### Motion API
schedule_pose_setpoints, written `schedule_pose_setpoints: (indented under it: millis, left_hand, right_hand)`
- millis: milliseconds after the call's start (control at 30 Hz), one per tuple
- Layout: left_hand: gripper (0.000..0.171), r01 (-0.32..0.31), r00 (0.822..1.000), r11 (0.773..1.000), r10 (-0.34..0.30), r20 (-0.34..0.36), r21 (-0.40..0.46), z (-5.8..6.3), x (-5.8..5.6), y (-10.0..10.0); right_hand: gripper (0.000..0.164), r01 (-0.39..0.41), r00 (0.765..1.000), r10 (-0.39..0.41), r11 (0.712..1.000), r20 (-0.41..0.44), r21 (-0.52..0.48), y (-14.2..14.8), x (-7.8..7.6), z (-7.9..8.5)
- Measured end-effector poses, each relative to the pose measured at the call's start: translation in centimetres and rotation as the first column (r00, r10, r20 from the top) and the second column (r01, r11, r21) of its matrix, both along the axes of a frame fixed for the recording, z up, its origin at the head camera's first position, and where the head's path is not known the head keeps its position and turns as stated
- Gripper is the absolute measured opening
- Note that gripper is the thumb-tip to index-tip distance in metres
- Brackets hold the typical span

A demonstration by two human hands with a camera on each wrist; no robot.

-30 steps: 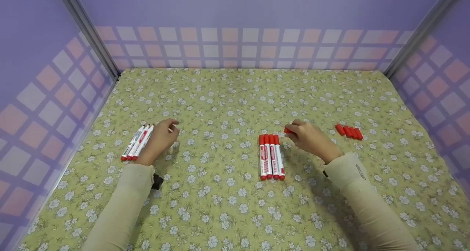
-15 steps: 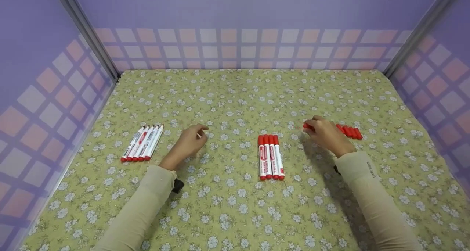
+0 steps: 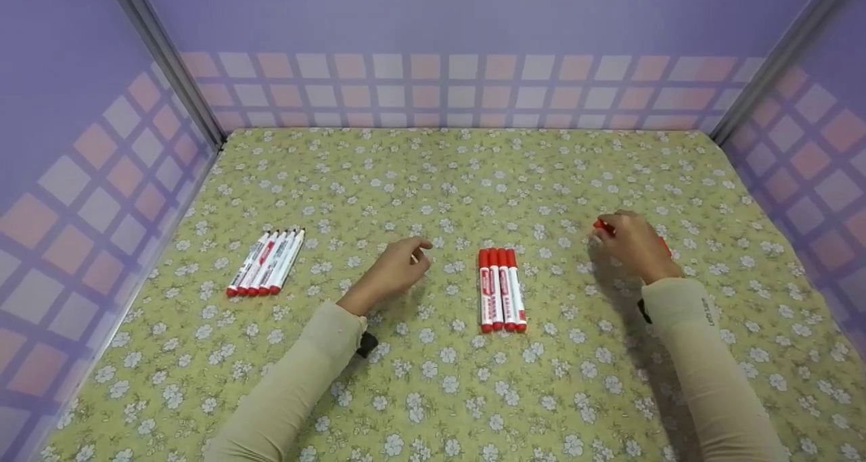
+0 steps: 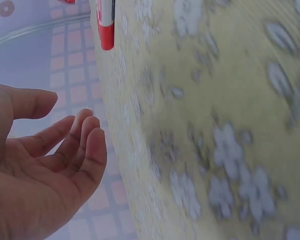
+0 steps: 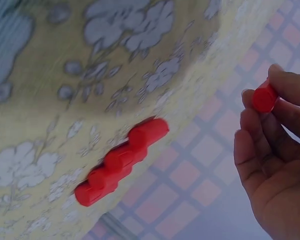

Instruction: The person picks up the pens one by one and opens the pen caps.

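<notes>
We see a red cap [image 5: 264,96] pinched in the fingertips of the right hand [image 3: 632,244], held just above the floral cloth [image 3: 433,394] on the right side. Right beside that hand a row of loose red caps [image 5: 121,160] lies on the cloth, touching one another; in the head view the hand covers most of them. The left hand [image 3: 394,272] hovers near mid-table, fingers loosely bent and holding nothing; the left wrist view shows an empty palm [image 4: 35,170]. Just to its right lie four capped red markers [image 3: 501,289], side by side, caps pointing away from us. Well apart on the left sits a row of uncapped markers [image 3: 266,261], also side by side. Purple checked walls [image 3: 433,83] surround the cloth.
</notes>
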State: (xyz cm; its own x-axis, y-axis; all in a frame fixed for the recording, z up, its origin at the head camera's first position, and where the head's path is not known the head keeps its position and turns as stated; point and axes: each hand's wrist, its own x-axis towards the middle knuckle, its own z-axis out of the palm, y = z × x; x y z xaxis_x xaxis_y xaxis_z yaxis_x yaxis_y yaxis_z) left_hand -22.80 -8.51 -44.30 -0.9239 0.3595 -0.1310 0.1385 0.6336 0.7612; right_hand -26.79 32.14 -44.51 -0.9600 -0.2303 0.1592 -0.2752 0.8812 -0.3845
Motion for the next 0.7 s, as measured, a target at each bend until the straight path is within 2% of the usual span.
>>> schedule_pose_setpoints:
  millis: [100,367,700]
  left_hand:
    - [0.038,0.021,0.999,1.0,-0.021,0.027,0.004,0.0,0.0,1.1]
    - [0.04,0.097,0.993,0.995,-0.095,0.066,-0.013,-0.5,-0.3,3.9]
    - [0.043,0.051,0.988,0.999,-0.05,0.144,-0.006,-0.6,-0.6,6.3]
  right_hand:
    - [0.029,0.019,1.0,-0.019,1.0,-0.015,-0.01,0.9,0.0,0.1]
    - [0.036,0.109,0.992,-0.104,0.992,0.071,-0.063,3.2,0.2,0.6]
    - [0.043,0.218,0.962,-0.19,0.966,0.196,-0.135,6.0,0.1,0.5]
